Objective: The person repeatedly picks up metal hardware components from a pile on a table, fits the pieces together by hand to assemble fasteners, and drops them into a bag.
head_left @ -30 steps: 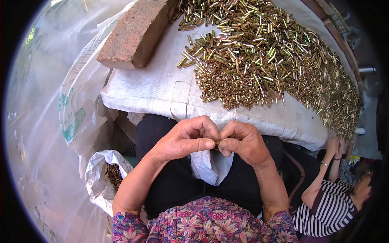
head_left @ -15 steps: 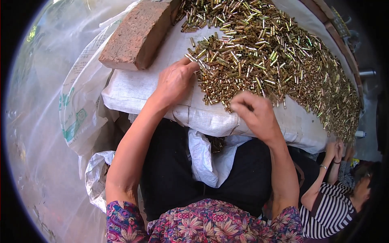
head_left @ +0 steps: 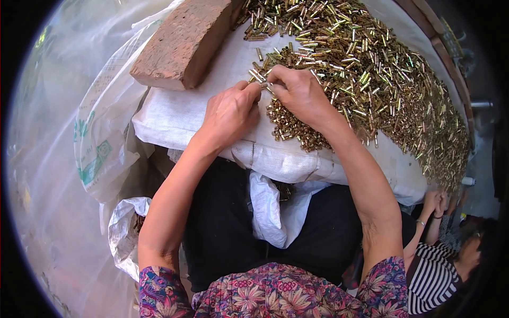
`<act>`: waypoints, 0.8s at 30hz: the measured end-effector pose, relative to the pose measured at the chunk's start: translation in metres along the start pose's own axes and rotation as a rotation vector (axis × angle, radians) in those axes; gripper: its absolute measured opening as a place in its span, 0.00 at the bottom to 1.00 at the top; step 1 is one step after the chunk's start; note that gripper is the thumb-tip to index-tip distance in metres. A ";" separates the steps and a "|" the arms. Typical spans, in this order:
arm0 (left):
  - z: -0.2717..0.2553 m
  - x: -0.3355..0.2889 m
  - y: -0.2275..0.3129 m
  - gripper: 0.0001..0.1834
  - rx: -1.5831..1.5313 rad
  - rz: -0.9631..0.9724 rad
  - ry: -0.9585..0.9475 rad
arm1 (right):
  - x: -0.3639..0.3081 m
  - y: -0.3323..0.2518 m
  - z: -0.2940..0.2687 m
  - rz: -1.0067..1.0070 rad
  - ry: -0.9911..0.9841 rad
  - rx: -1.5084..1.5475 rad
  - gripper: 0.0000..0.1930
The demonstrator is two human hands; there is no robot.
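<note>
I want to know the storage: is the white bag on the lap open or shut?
Open: the white bag gapes at its top, with brass pieces visible inside.

Glossy brass pins [head_left: 371, 79], rough brick [head_left: 183, 42]

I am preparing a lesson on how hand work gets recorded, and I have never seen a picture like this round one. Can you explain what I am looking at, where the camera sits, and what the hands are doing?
The camera sits on the person's head and looks down, so the forearms come in from below; the wide lens bends the edges round. There is no machine, only two bare hands. The left hand and right hand meet at the near edge of a big heap of small brass tubes, fingertips pinching a few of them. The heap lies on a white woven sack, with a red brick at its far left. A small white bag hangs by the lap. Another person in a striped top sits at the lower right.
</note>
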State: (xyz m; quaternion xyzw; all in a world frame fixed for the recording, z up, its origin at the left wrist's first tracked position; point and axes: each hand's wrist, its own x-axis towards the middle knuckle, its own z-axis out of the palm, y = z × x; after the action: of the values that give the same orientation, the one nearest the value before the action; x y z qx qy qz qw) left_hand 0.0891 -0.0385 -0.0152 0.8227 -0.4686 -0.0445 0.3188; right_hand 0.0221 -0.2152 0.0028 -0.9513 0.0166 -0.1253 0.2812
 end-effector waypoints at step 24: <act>-0.006 -0.050 0.031 0.06 -1.387 -0.366 -0.086 | -0.088 -0.043 -0.004 0.457 0.209 1.113 0.03</act>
State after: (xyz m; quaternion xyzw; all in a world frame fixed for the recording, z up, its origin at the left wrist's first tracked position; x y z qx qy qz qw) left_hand 0.0401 -0.0067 -0.0039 0.4937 -0.1990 -0.4170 0.7367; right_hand -0.0661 -0.1728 0.0092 -0.6167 0.1797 -0.1443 0.7527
